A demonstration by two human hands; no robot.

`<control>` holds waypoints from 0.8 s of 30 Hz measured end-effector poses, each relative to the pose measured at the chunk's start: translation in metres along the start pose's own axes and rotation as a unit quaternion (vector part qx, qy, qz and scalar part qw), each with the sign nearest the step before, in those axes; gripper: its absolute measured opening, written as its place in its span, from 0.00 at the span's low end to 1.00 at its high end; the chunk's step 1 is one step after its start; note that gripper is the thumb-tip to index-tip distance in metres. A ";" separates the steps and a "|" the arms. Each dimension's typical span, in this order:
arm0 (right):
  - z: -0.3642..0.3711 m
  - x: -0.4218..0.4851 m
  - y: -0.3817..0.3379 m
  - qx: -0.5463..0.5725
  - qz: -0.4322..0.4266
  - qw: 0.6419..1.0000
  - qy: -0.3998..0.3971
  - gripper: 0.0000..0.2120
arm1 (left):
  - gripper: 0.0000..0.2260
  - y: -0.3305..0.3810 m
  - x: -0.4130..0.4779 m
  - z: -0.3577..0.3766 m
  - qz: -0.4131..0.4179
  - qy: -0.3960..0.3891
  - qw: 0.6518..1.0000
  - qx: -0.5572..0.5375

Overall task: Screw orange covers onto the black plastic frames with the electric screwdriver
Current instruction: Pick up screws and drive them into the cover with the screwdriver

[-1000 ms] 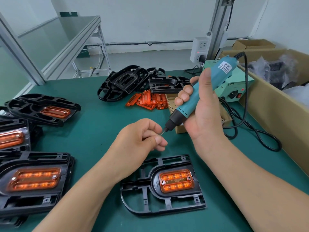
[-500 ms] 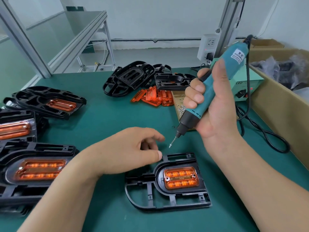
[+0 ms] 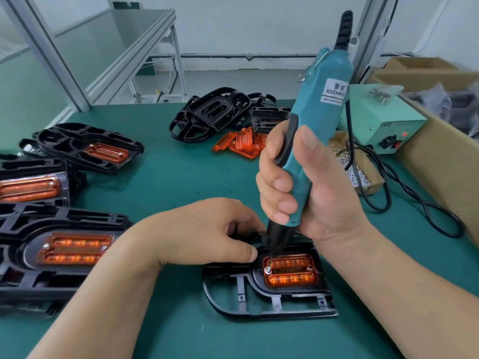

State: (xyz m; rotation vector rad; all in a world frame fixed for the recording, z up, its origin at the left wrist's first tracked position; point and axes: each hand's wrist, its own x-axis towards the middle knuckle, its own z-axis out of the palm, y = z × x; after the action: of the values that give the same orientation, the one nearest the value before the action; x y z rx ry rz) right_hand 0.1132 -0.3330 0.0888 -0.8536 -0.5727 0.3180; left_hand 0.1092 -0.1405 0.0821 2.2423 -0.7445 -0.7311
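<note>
Close to the near edge of the desk, a little right of its middle, lies the black frame flat on the green mat. An orange cover is seated in its raised pocket, with a screw at the cover's left end and another at its right end.

My left hand rests on the frame's left part. The thumb lies straight along the rim just beside the cover. The fingers are bent over and their tips are hidden behind the tool, so I cannot tell whether they pinch anything or only press down.

My right hand is wrapped round the electric screwdriver, four fingers across the front and over its black lever, thumb up the side. The tool stands nearly upright, leaning a little away to the right, and its bit sits on the left screw.

Along the left edge lie finished frames with covers in them: a stack nearest me, one behind it and one farther in.

Past my hands, toward the far edge, is a heap of loose orange covers. Just behind it is a pile of bare black frames.

To the right of the tool an open carton of small screws sits near a pale green power box, whose black cable loops over the mat. A large cardboard box runs along the right edge.
</note>
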 end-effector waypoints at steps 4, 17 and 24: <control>0.002 -0.001 0.000 -0.020 0.002 1.000 -0.008 0.20 | 0.16 0.000 -0.001 0.000 0.005 -0.005 1.000 -0.013; 0.007 -0.005 0.001 -0.027 0.005 0.997 -0.072 0.21 | 0.08 -0.001 0.000 0.002 0.018 0.012 1.000 -0.008; 0.012 -0.007 0.002 -0.052 0.007 0.994 -0.094 0.20 | 0.06 0.005 -0.002 0.001 0.004 0.014 1.000 -0.003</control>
State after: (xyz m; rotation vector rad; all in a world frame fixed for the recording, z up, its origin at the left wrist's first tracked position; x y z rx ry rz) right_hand 0.0999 -0.3277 0.0909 -0.9342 -0.7631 0.3861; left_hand 0.1057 -0.1423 0.0854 2.2386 -0.7371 -0.6943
